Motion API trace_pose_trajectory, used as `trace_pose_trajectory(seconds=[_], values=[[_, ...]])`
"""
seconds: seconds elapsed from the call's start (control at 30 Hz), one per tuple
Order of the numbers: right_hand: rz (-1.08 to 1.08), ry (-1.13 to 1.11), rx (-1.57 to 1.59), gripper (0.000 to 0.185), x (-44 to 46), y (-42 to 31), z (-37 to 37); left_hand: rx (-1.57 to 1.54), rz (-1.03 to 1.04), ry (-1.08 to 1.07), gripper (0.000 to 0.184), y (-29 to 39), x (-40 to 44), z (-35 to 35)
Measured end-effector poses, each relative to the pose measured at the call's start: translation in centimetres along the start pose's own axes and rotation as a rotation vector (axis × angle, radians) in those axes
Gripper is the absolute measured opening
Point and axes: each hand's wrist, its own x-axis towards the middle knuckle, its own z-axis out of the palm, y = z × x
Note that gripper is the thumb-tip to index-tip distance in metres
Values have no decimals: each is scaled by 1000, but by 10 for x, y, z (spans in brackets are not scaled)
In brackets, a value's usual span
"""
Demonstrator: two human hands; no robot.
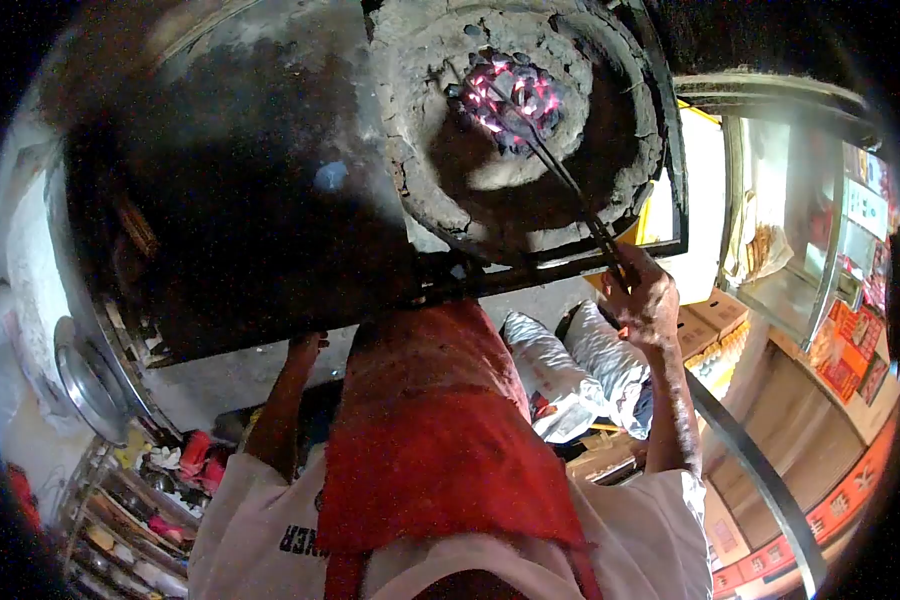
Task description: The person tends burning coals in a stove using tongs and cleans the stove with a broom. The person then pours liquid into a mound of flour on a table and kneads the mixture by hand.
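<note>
My right hand (pixel 648 300) is closed around the handle end of long, thin metal tongs (pixel 567 178). Their dark rods slant up and left across the pit, and the tips reach in among the glowing coals (pixel 515 100). Those coals lie heaped in the middle of a round clay fire pit (pixel 425 150) with a cracked, ash-grey rim. My left hand (pixel 310 345) hangs low by the front edge of the blackened counter (pixel 270 200). Shadow and the counter edge hide most of its fingers, and nothing in it can be made out.
Silvery-white sacks (pixel 555 370) lie on the floor below the pit. Cardboard boxes (pixel 715 315) stand at right, near a glass-fronted cabinet (pixel 790 230). A metal basin (pixel 92 385) leans at the far left, above a cluttered rack (pixel 130 510). A red apron (pixel 440 450) hangs against the counter.
</note>
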Motion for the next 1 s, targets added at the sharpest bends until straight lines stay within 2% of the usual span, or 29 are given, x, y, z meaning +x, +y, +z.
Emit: trace_pose_trajectory(seconds=[0.1,0.17,0.23,0.27,0.37,0.47,0.53,0.6,0.63,0.7,0.77,0.83,0.87,0.9,1.0], values=[[-39,100,-51,37,29,-9,9,-102,25,-109,64,-3,4,-2],[49,17,-114,42,59,-32,11,-54,30,-18,62,-3,3,7],[8,5,-119,46,86,-38,20,33,-7,92,60,-3,4,11],[74,-68,-220,49,104,-27,31,64,-22,138,59,-6,4,11],[125,11,-251,47,125,-47,41,95,-46,204,56,-11,-2,7],[101,-7,-160,45,141,-33,54,88,-61,223,53,-15,-8,-2],[101,-8,-206,45,144,-28,57,108,-110,200,51,-19,-8,-8],[106,-3,-251,45,142,-35,53,199,-205,125,69,-27,-7,-14],[112,-7,-299,44,138,-40,50,130,-138,193,51,-34,-5,-12],[119,-11,-345,43,131,-47,47,62,-71,262,34,-29,-4,1],[134,-100,-311,43,125,-47,47,215,-175,401,30,-20,2,17],[162,-124,-304,43,126,-34,53,202,-157,351,28,18,-18,36],[108,-42,-257,44,126,-29,54,178,-138,303,27,27,-22,41],[54,39,-210,45,126,-24,57,183,-138,301,27,23,-17,39],[107,-18,-88,50,131,-14,62,248,-138,323,25,21,-11,32]])
